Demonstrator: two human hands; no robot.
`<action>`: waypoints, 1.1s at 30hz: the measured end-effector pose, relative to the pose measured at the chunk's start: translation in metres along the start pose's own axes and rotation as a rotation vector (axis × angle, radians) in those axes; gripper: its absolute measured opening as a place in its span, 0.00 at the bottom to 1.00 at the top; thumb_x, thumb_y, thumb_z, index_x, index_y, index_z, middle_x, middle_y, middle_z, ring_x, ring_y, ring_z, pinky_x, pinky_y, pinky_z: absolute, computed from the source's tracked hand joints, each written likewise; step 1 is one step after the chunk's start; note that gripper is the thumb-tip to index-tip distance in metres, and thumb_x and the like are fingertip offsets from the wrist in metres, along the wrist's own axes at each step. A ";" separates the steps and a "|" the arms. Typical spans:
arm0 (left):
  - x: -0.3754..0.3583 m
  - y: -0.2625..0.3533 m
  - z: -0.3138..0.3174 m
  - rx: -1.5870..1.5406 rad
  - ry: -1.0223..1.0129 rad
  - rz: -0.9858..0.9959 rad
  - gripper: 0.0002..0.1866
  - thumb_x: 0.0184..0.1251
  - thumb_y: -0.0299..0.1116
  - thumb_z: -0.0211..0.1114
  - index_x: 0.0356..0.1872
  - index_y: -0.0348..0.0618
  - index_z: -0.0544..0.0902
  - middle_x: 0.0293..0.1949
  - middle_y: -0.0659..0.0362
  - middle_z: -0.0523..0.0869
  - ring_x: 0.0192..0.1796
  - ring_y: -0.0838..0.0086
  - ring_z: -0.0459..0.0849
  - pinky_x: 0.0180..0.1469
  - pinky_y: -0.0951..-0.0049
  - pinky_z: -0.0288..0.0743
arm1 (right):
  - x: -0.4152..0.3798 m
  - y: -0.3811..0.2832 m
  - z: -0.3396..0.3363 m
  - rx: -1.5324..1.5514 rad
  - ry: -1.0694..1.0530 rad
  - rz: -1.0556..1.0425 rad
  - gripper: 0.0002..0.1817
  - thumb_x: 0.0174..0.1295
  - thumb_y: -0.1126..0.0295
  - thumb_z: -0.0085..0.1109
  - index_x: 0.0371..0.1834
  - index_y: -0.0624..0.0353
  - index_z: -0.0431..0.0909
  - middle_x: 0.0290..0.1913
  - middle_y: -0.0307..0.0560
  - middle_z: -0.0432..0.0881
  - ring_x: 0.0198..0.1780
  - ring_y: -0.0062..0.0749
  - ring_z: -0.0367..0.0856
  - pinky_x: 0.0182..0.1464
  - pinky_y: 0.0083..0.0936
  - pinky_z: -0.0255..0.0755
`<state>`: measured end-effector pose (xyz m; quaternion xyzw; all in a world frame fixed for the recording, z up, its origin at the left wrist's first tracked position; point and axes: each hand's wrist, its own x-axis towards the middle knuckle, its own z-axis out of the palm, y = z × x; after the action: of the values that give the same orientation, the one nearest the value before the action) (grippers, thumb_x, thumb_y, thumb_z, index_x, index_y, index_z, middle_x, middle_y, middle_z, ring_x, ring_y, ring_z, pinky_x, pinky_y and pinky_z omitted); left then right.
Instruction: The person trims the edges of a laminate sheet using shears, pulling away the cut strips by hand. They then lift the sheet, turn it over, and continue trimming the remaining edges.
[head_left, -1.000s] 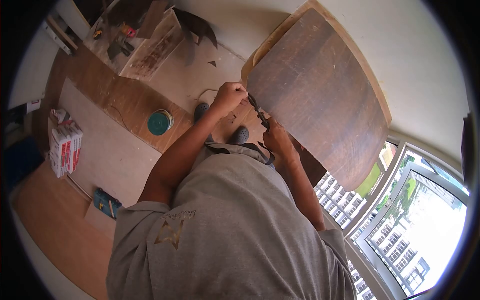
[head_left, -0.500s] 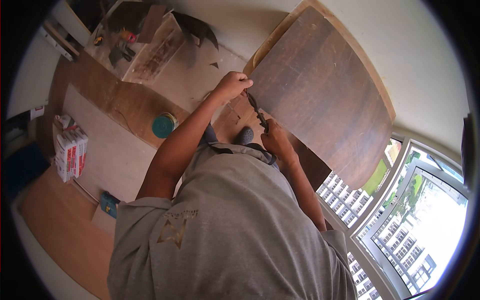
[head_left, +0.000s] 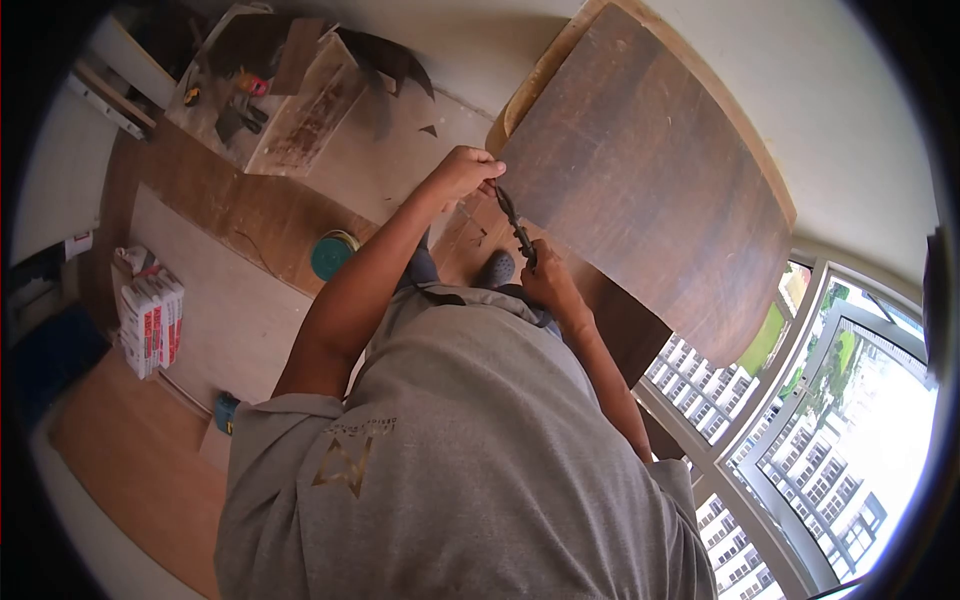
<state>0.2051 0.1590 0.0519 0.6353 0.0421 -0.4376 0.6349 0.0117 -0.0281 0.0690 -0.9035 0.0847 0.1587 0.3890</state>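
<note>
Clamping the dark tool (head_left: 515,220) in your right hand's (head_left: 549,282) fingers, you angle its long axis toward eleven o'clock, at your left hand (head_left: 468,174), whose finger grip is unclear.

Hand tool (head_left: 514,220): dark grey. Wood panel (head_left: 650,190): brown, streaked grain. T-shirt (head_left: 490,450): grey, gold emblem (head_left: 355,466). Tub lid (head_left: 330,259): teal.

– Movement?
– Left hand (head_left: 468,174) now slightly farther from the right hand (head_left: 548,277) than a second ago
– Visibility?
– Green-lidded tub (head_left: 330,260), formerly unobstructed, now partly behind the left forearm (head_left: 365,270); blue object (head_left: 226,411), earlier plain, now mostly hidden by the left sleeve (head_left: 290,425)
</note>
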 end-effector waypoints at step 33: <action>0.006 0.005 -0.009 -0.021 -0.074 0.008 0.09 0.75 0.35 0.64 0.36 0.40 0.81 0.31 0.58 0.86 0.32 0.71 0.89 0.33 0.73 0.83 | -0.010 -0.032 -0.003 0.064 -0.005 0.083 0.17 0.63 0.73 0.58 0.54 0.65 0.73 0.42 0.69 0.83 0.46 0.66 0.82 0.47 0.50 0.74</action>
<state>0.2165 0.1626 0.0506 0.6121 0.0208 -0.4579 0.6444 0.0118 -0.0080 0.0960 -0.8859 0.1264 0.1741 0.4109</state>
